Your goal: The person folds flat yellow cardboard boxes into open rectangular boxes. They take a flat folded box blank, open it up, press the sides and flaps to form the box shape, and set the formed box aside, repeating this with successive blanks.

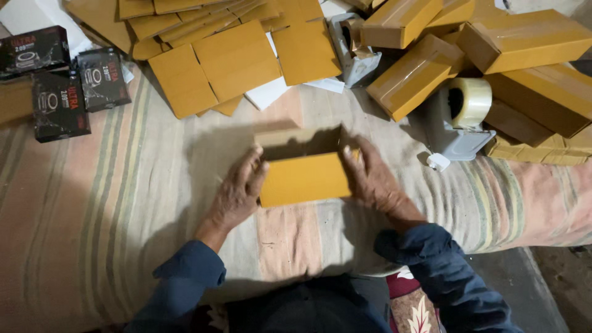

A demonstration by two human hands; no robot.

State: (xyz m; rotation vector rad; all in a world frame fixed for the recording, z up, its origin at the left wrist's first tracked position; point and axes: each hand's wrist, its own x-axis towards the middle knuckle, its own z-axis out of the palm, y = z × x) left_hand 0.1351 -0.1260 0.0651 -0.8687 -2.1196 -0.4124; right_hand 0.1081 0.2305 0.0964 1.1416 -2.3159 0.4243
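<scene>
I see both hands low in the middle of the frame, forearms in dark blue sleeves coming up from the bottom edge and angling inward. The left hand [237, 192] lies palm-in against the left side of a small yellow cardboard box [304, 177], fingers pointing up the frame and thumb near the box's upper left corner. The right hand [375, 179] mirrors it on the right side, fingers flat along that edge and reaching to the upper right corner. Neither hand is clenched; each presses flat on its side, so together they grasp the box between them.

The box sits at frame centre on a striped cloth [111, 203] of faded pink, green and cream. Its near panel faces up, bright yellow, and a flap stands up along the far edge, with a dark shadowed hollow under it.

Room is good to the left and toward the lower left, where the cloth lies bare. Above the box, a heap of flat yellow box blanks [216, 61] fills the upper middle, close beyond the raised flap. To the right, a grey tape dispenser [456, 123] with a pale tape roll stands near the right hand, and taped-up brown cartons [524, 40] pile across the upper right. A second dispenser [353, 46] sits among the blanks. Black printed packets [58, 102] lie at the upper left, well apart from the hands.
</scene>
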